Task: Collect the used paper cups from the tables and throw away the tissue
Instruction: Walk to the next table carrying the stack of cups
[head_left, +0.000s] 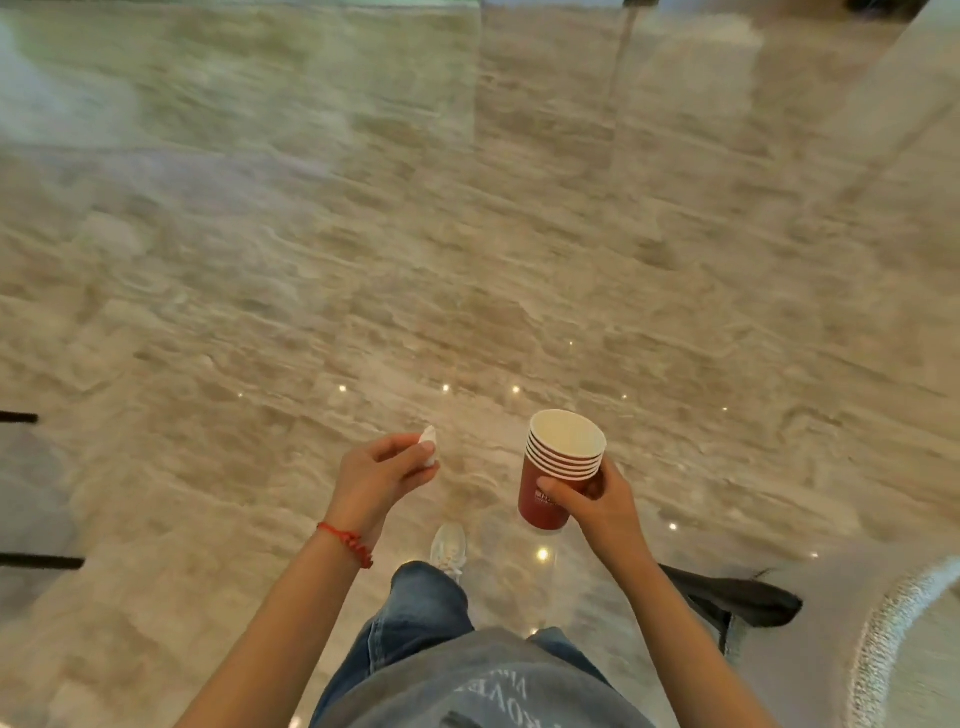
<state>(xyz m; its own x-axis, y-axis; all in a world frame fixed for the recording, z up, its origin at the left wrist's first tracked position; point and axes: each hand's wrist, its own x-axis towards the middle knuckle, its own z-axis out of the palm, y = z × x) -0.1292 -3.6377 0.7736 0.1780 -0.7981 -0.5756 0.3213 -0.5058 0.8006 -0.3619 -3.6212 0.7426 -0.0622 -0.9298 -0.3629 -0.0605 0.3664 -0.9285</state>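
Note:
My right hand (597, 501) grips a stack of several red paper cups (558, 470), nested one in another, white inside, tilted a little toward the left. My left hand (382, 475) pinches a small crumpled white tissue (429, 448) between thumb and fingers. Both hands are held out in front of my waist, above a glossy beige marble floor (467, 234). A red string bracelet sits on my left wrist.
My jeans and a white sneaker (449, 548) show below the hands, mid-step. A round pale table edge (893, 623) curves in at the lower right, with a dark chair base (737, 597) beside it. Dark bars (36, 561) jut in at the left edge.

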